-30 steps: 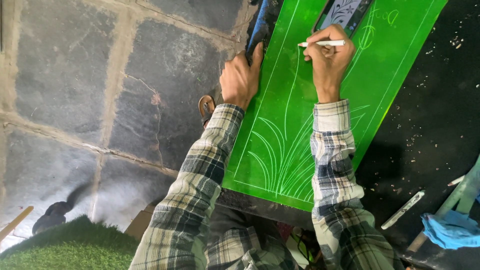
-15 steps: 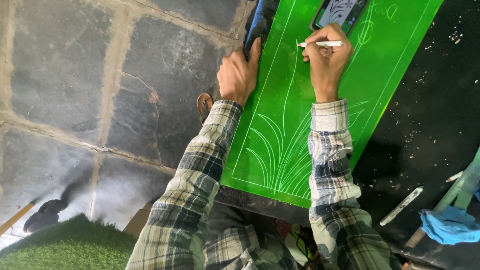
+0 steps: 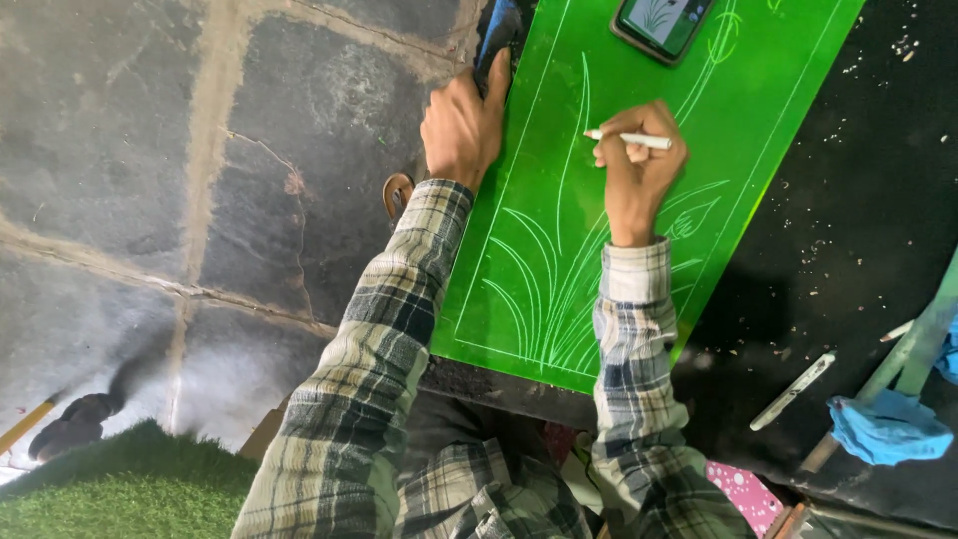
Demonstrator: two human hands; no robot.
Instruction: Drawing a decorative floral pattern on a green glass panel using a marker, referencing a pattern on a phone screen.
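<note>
A bright green sheet [image 3: 619, 250] lies on a dark work surface, marked with pale curved lines like leaves and a border line. My right hand [image 3: 639, 165] is closed around a white pen [image 3: 629, 139] whose tip touches the sheet near a long stem line. My left hand [image 3: 461, 125] presses flat on the sheet's left edge, fingers stretched toward a dark blue object [image 3: 496, 35] at that edge. A phone [image 3: 664, 22] showing a similar drawing rests on the sheet's top part.
A stone-tiled floor [image 3: 200, 150] lies to the left, with green artificial turf [image 3: 130, 484] at the lower left. On the dark surface [image 3: 858, 200] to the right lie a white stick-like tool [image 3: 793, 391], a blue cloth [image 3: 888, 427] and a pale green bar [image 3: 913, 349].
The view has shifted slightly. My right hand with the pen stays at the stem line, a little lower on the sheet. My left hand remains on the sheet's edge.
</note>
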